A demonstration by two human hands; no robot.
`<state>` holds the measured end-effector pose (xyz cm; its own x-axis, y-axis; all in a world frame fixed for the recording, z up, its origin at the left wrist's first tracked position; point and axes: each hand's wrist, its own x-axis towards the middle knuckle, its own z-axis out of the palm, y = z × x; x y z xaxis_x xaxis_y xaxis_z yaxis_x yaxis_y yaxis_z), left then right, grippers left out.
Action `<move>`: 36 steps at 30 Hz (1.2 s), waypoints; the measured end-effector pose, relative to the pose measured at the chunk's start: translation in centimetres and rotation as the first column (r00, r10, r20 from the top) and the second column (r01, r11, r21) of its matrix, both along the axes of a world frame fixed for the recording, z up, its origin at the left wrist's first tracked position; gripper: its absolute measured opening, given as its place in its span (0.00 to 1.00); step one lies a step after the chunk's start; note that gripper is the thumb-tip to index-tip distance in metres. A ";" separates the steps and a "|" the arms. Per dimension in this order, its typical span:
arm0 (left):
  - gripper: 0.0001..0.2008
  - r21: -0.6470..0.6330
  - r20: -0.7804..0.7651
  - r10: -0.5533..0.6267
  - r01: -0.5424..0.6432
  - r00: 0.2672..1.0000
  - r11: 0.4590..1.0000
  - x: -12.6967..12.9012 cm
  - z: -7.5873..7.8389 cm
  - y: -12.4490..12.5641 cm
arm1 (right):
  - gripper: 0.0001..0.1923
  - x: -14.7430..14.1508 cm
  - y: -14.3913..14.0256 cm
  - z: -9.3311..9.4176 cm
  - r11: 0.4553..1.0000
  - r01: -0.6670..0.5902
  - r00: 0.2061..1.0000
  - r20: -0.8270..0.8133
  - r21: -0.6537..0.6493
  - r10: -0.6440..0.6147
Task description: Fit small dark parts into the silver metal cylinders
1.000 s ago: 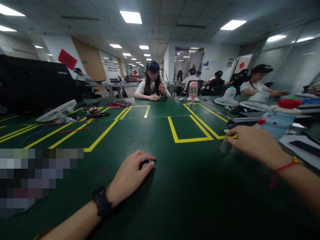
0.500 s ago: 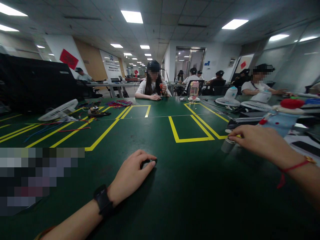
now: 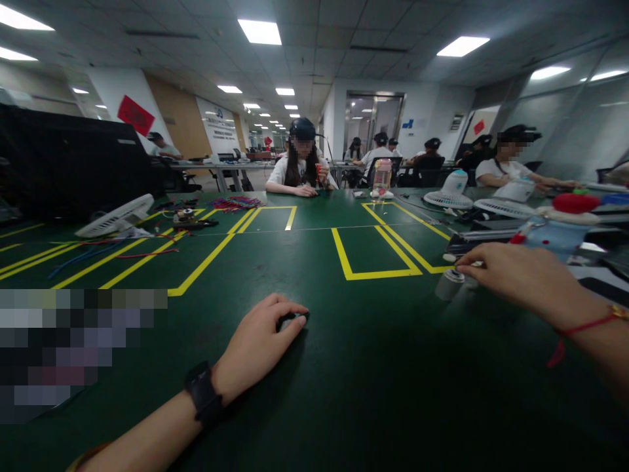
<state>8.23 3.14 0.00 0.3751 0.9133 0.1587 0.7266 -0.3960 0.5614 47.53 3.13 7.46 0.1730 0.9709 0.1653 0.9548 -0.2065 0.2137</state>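
Observation:
My left hand [image 3: 268, 337] rests on the green table [image 3: 314, 400], its fingers curled round a small dark object [image 3: 291, 321] that is mostly hidden under them. A black watch is on that wrist. At the right, a small grey cylindrical container [image 3: 449, 284] stands on the table. Just above its top and to the right, my right hand [image 3: 521, 282] hovers with thumb and forefinger pinched together. Whatever the pinch may hold is too small to make out. A red cord circles the right wrist.
Right of the container stand a blue figure with a red top [image 3: 555, 226] and white fans [image 3: 447, 193]. Yellow tape marks [image 3: 383, 275] the table. Wires [image 3: 236, 203] and another fan [image 3: 118, 216] lie left. A person [image 3: 301, 164] sits opposite, near a bottle [image 3: 382, 178].
My right hand has shifted slightly right and up from the container's top, which now shows more. My left hand has stayed in place.

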 end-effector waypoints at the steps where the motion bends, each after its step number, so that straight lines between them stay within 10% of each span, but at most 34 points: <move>1: 0.14 0.000 0.002 -0.001 0.001 1.000 1.000 0.0 0.0 0.0 | 0.19 0.0 0.0 -0.1 1.000 0.001 1.000 -0.003 -0.007 -0.001; 17: 0.15 0.011 0.002 -0.001 0.001 1.000 1.000 -0.1 -0.1 0.1 | 0.28 1.7 1.4 -1.7 0.999 -0.046 0.988 -0.146 -0.023 0.042; 25: 0.16 0.009 0.008 0.007 -0.007 1.000 1.000 0.0 0.2 -0.1 | 0.21 -1.8 0.5 -1.3 0.949 -0.314 0.885 -0.356 0.021 0.301; 33: 0.14 0.035 0.035 0.002 -0.003 0.999 0.999 0.0 -0.2 0.0 | 0.15 -14.8 -4.4 -4.8 0.658 -0.663 0.317 -0.662 0.357 0.679; 36: 0.14 0.055 0.136 -0.016 0.009 0.991 0.998 0.8 0.5 -0.7 | 0.22 -16.4 -5.0 -7.0 0.690 -0.621 0.258 -0.734 0.372 0.628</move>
<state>8.99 2.40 0.47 0.3580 0.8973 0.2582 0.6393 -0.4371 0.6326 31.16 -1.83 0.50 -0.4359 0.8381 0.3280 0.5330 0.5341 -0.6563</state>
